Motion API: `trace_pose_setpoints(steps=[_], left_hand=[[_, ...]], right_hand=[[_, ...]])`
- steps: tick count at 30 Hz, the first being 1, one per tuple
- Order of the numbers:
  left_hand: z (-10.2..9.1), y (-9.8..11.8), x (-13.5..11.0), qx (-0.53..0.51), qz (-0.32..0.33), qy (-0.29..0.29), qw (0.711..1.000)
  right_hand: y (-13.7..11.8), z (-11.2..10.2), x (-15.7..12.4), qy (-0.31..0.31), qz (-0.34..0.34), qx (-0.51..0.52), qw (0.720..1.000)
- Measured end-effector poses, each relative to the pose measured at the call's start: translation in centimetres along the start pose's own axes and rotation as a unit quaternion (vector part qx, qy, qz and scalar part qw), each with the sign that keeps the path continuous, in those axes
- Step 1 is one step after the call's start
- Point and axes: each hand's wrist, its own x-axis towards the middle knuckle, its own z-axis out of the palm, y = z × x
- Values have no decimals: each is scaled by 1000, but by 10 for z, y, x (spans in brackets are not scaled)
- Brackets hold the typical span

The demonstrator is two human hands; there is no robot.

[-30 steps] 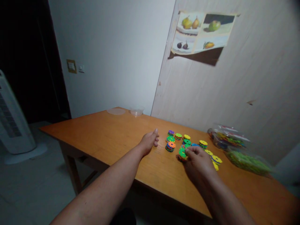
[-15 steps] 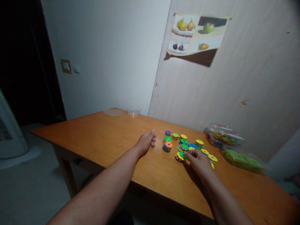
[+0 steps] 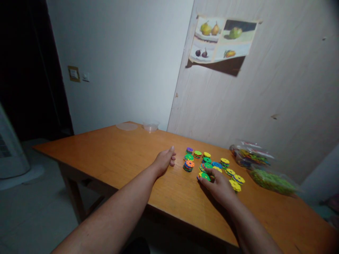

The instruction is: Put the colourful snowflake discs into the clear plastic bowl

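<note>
Stacks of notched, flower-shaped plastic discs stand on the wooden table [image 3: 148, 176]. My right hand [image 3: 218, 185] has its thumb and fingers around the near stack topped with a green disc [image 3: 204, 176]; the hand hides part of that stack. To the left of the stacks my left hand [image 3: 164, 161] rests on the table, thumb up and fingers curled in, with nothing visible in them. Nearest to it are an orange-topped stack [image 3: 189, 164] and a green-topped stack [image 3: 189, 157]. Several yellow-topped stacks [image 3: 237, 179] stand beyond and to the right of my right hand.
Clear bags of coloured pieces [image 3: 251, 155] and a bag of green pieces [image 3: 272, 181] lie at the right by the wall. A clear plastic bowl [image 3: 150, 126] and a round clear lid [image 3: 127, 126] sit at the back left corner.
My right hand has shifted slightly left and down, its fingers now around the near stack. A green disc now lies flat on top of that stack. My left hand stays in place.
</note>
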Motion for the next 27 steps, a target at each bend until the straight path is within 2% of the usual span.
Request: trace_pose_setpoints(steps=[14,27], left_hand=[[-1,-4,2,-5,-2,-3,1000],[-2,-6,3,7,1,-1,1000]], right_hand=[[-12,0,-1,-29,8,-85,996],[-20,2,-1,-37,9,-99,994]])
